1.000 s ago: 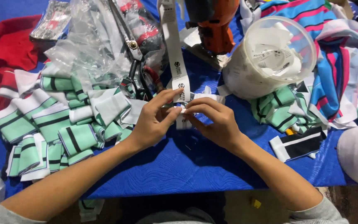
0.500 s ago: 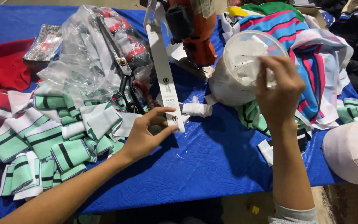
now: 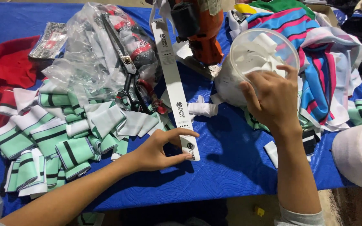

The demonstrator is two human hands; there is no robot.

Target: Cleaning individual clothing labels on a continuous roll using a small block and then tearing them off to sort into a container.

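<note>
Left hand [image 3: 158, 150] pinching the near end of a long white strip [image 3: 173, 83] running up and away over the blue table [image 3: 239, 167] toward the orange machine [image 3: 202, 31]; right hand [image 3: 273, 98], fingers curled, reaching into the clear tub [image 3: 241, 79].

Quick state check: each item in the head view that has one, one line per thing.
left hand: pinching the white label strip's end
white label strip: stretched out across the table
right hand: fingers inside the plastic container's mouth
plastic container: lidless, tipped on its side, holding white pieces
scissors: lying closed
clear plastic bag: crumpled, open
green striped cuffs: folded, piled loosely
</note>
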